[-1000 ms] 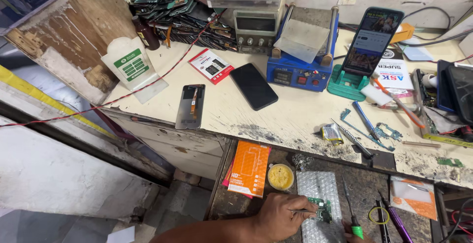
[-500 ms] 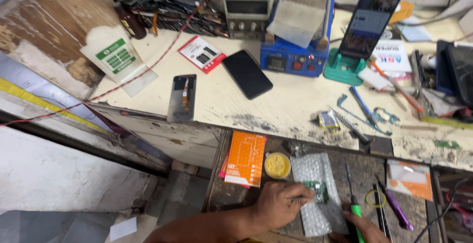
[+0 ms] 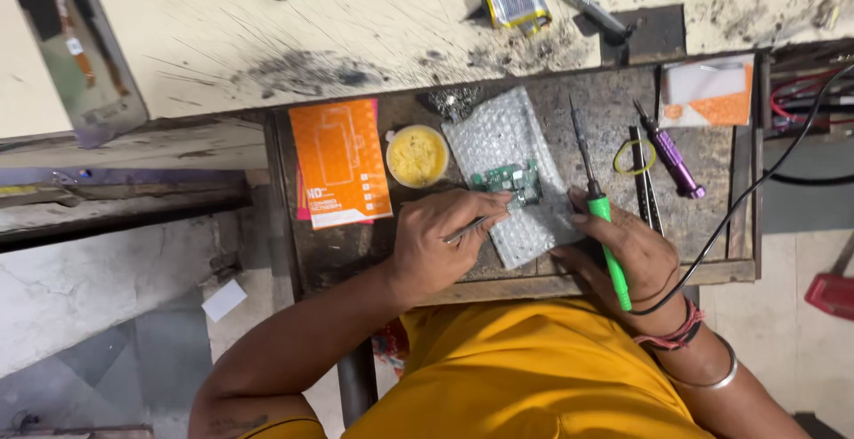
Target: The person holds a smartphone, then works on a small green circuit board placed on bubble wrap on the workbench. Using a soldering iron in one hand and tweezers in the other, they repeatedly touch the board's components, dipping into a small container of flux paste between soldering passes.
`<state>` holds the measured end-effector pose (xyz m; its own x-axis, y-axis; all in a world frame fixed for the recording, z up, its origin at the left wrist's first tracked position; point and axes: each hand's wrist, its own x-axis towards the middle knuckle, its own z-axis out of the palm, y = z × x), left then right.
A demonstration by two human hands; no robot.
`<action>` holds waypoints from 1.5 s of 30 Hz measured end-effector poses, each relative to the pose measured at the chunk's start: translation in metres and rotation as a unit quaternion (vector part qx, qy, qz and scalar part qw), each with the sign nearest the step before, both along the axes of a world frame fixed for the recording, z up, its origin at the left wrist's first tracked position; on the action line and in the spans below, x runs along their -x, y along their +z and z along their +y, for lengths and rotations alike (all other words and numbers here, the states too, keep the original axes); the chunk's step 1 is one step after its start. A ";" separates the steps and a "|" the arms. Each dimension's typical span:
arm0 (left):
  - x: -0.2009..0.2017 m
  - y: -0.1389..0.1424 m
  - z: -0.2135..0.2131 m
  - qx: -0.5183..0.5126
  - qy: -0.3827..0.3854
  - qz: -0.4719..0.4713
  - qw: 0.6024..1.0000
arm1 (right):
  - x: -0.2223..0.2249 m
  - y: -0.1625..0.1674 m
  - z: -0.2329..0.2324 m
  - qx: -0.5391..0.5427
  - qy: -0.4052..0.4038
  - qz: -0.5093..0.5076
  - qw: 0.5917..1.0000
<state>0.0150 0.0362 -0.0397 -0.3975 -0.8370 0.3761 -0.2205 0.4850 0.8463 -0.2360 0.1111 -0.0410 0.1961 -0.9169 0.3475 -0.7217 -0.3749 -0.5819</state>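
The left hand pinches tweezers at the board on bubble wrap, the right hand grips a soldering iron, seemingly mid-soldering; steady tip placement likely matters next.

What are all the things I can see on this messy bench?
circuit board: 1, green, on the bubble wrap
bubble wrap: 1, clear, pull-out shelf middle
soldering iron: 1, green handle, in right hand
tweezers: 1, metal, in left hand
round tin: 1, yellow, left of wrap
flat packet: 1, orange, shelf left
purple tool: 1, shelf right
rubber band: 1, yellow, shelf right
phone panel: 1, grey, upper bench left
left hand: 1, at the board
right hand: 1, shelf edge
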 end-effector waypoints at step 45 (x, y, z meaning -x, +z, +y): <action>0.001 0.002 -0.001 0.052 -0.004 -0.005 0.999 | 0.034 -0.027 0.048 0.076 -0.049 -0.063 0.994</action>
